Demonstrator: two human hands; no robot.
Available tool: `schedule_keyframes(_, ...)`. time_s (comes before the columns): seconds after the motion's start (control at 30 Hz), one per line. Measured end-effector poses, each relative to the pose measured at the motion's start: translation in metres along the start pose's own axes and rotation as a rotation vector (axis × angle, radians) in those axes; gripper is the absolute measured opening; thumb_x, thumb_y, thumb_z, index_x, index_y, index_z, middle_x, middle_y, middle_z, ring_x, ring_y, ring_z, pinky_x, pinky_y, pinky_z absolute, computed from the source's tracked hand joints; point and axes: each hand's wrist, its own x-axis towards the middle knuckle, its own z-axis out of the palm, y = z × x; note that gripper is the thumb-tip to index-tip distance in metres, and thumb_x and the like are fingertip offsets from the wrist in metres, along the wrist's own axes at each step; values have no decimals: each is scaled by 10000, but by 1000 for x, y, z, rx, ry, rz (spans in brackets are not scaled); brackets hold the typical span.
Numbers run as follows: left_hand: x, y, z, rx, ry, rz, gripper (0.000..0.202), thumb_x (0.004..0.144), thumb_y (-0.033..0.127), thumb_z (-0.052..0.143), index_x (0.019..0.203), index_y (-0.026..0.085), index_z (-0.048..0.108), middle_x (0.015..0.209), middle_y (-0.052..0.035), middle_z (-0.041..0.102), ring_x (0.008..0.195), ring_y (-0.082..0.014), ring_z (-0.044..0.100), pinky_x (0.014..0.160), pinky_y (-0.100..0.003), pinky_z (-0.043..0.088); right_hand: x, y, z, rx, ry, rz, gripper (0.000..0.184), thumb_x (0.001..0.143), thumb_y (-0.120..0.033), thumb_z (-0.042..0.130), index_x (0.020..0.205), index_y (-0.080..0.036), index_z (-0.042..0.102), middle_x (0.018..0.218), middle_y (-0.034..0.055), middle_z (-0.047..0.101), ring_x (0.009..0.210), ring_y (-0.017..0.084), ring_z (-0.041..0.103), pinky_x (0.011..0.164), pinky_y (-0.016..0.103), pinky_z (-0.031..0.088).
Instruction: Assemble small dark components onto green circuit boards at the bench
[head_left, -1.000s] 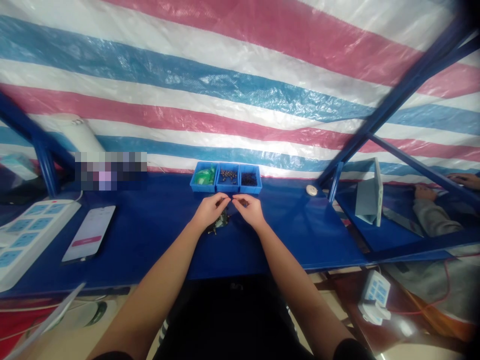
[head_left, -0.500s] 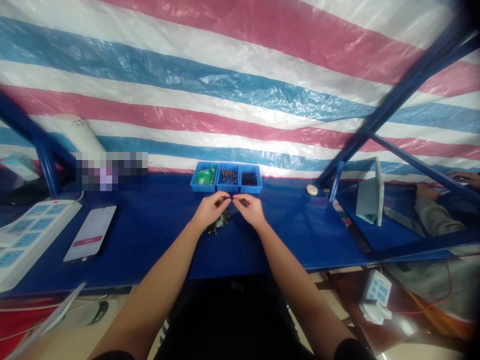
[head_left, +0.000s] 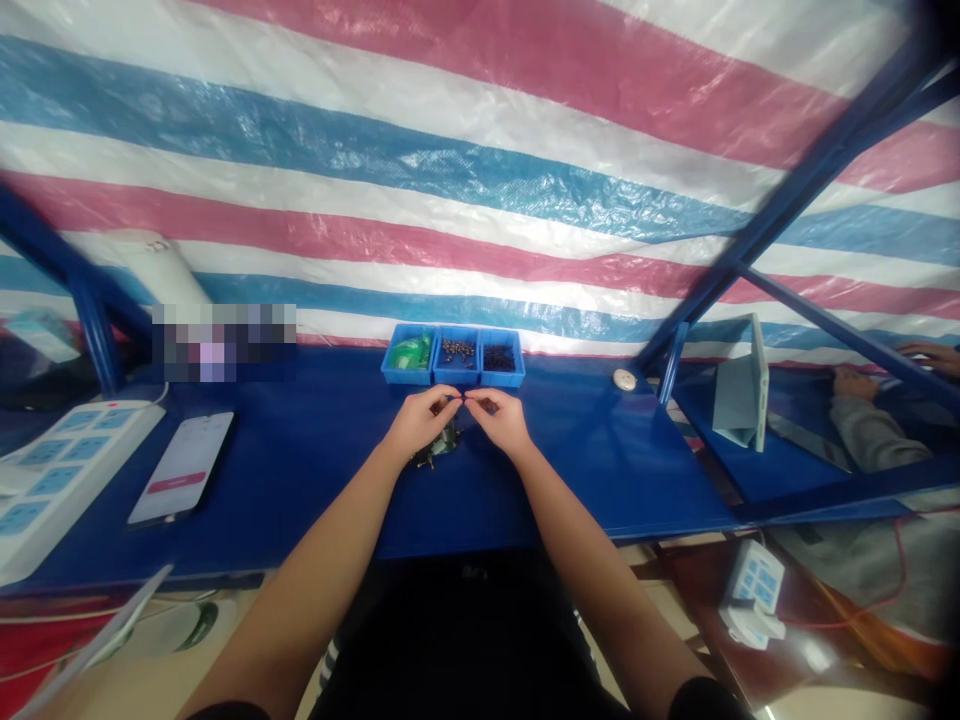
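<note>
My left hand (head_left: 420,420) and my right hand (head_left: 496,420) hover over the blue table top (head_left: 570,490), their fingertips meeting in a pinch on a tiny dark part (head_left: 457,398) too small to make out. Below my left hand lies a small heap of dark and greenish pieces (head_left: 436,446), partly hidden by that hand. Just beyond my fingers stands a blue three-compartment tray (head_left: 452,370). It holds green-bagged items (head_left: 409,352), small brass-coloured pieces (head_left: 457,350) and small dark pieces (head_left: 499,358).
A white power strip (head_left: 60,470) and a smartphone (head_left: 181,467) lie at the left of the table. A grey tablet (head_left: 739,385) stands at the right, beyond a blue steel strut (head_left: 671,365). A co-worker's sleeved arm (head_left: 874,430) rests farther right. Striped tarpaulin hangs behind.
My fingertips have drawn slightly closer together over the heap. The tray and the other objects stay in place, apart from a small shift of the view.
</note>
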Motion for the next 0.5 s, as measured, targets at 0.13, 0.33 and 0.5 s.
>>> schedule_keyframes(0.13,0,2,-2,21,-11,20,319,936,470,472,928,213,661,728,13,651,645,-130,581,628,-240,431,0,0,0,1,2,-1,225,817,-345,658,970,-206,747,888,46,744,749,182,678,728,313,566)
schedule_keyframes(0.33,0,2,-2,10,-6,-2,320,914,478,504,1025,218,654,651,28,617,587,-126,562,600,-234,437,0,0,0,-12,3,13,222,818,-345,656,973,-215,745,892,46,744,754,186,677,731,321,565)
schedule_keyframes(0.5,1,2,-1,30,-5,21,324,919,481,495,944,213,675,702,15,650,607,-125,570,613,-235,434,0,-2,0,-14,-7,15,225,810,-344,660,972,-214,745,892,45,744,750,183,677,732,316,565)
